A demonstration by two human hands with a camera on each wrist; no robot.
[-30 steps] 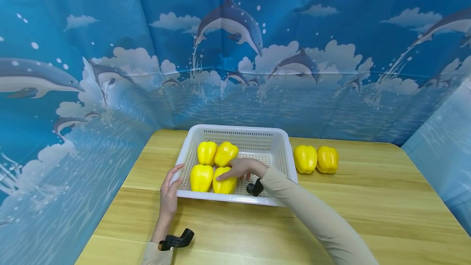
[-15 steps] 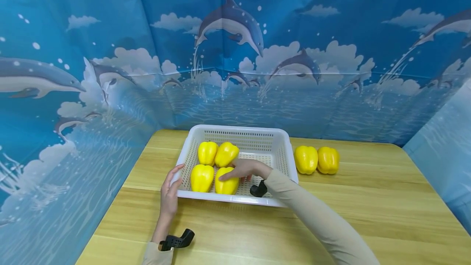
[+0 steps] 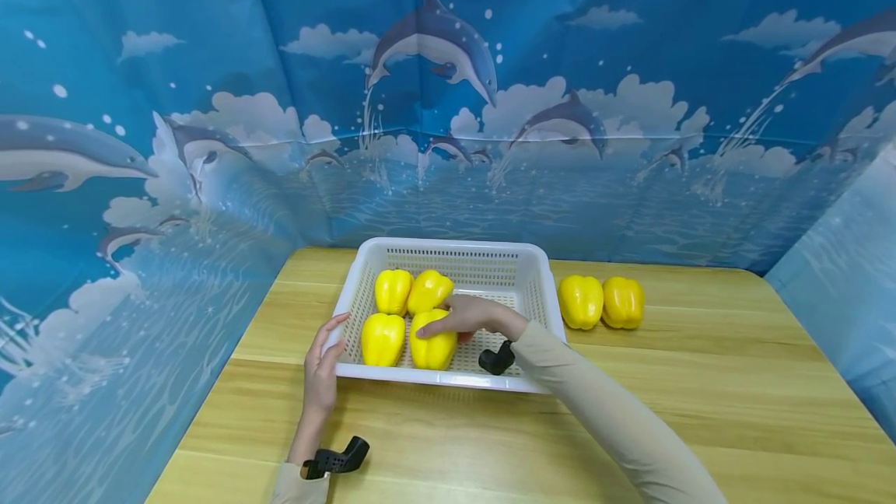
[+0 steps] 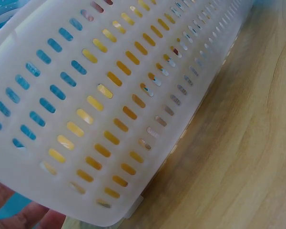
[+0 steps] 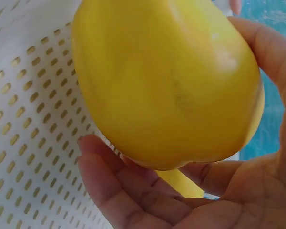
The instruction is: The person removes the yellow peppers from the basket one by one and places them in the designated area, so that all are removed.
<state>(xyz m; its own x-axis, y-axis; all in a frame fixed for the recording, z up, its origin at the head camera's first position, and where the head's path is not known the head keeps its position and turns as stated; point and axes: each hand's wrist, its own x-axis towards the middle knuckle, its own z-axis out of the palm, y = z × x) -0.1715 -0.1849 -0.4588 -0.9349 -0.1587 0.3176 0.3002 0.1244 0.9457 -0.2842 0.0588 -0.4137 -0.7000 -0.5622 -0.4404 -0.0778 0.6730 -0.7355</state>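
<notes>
Inside the white perforated basket, there is room to pass at the far right, behind the right hand. Four yellow bell peppers obstruct the left part; outside, two more peppers stand just beside the right wall.

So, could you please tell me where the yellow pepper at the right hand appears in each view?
Head: the yellow pepper is below centre, partly behind the right hand.
Left wrist: cannot be singled out; yellow shows through slots in the white basket.
Right wrist: the yellow pepper, large, upper centre.
Shared landmark: the white basket, in all three.
</notes>
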